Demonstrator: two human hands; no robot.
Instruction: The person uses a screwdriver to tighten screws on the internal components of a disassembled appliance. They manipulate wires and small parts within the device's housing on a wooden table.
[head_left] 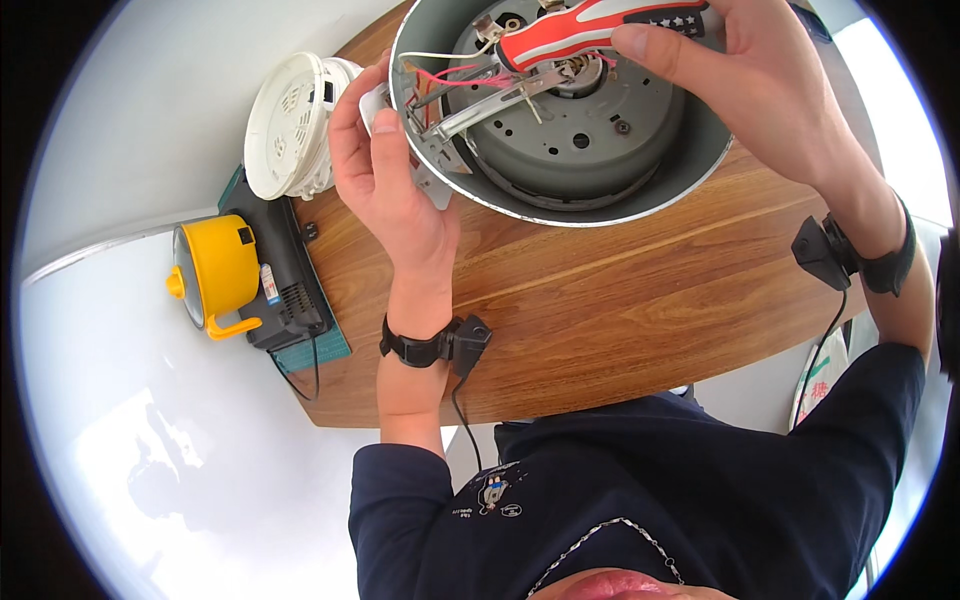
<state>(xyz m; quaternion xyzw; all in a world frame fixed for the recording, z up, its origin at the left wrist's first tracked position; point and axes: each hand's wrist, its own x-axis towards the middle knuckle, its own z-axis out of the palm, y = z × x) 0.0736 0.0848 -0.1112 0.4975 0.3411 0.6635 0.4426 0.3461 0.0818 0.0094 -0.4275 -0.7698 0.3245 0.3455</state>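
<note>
A round grey metal housing [690, 165], like a rice cooker's body, rests on the wooden table [600, 300] with its open side towards me. Inside it are a drilled metal plate [560, 135], a long metal lever [500, 105] and pink and white wires [440, 75]. My right hand [750, 95] grips a screwdriver [570, 35] by its red, white and black handle; its shaft reaches left towards the inner wall, where the tip is hard to make out. At the left rim, my left hand [400, 185] is closed around a white plastic panel [437, 188] on the housing's outside.
A white round vented plastic part [280, 130] leans at the back left. Nearer on that side, a yellow pot with a handle [220, 265] stands by a black device [300, 305] on a green mat [315, 353]. Cables hang from both wrist straps.
</note>
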